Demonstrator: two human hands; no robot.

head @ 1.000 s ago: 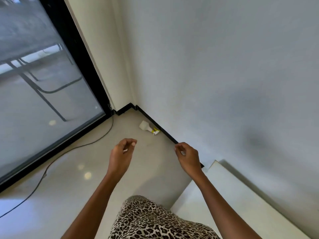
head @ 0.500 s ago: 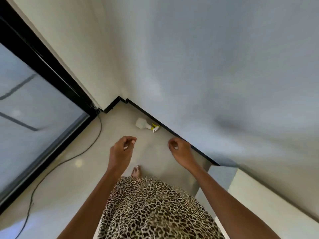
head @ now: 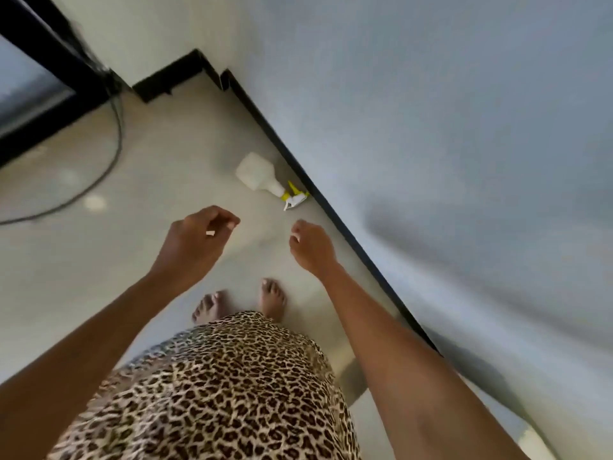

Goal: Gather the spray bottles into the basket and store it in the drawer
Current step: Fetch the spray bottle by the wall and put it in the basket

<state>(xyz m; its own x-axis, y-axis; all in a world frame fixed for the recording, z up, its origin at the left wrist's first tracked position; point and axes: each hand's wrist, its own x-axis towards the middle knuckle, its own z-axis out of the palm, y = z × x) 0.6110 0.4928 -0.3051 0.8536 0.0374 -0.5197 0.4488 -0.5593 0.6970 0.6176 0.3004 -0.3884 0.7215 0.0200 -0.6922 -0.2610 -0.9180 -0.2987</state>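
White plastic spray bottle (head: 257, 172) with a yellow-and-white trigger head lies on its side on the pale floor (head: 172, 180), its nozzle just beside the black skirting board (head: 331, 207) at the foot of the right-hand wall. What it contains cannot be told. A person in a leopard-print garment (head: 215, 393) stands barefoot nearer the camera, left hand (head: 195, 239) and right hand (head: 310, 245) apart, fingers loosely curled, gripping nothing. A black cable (head: 109, 161) curves at far left.
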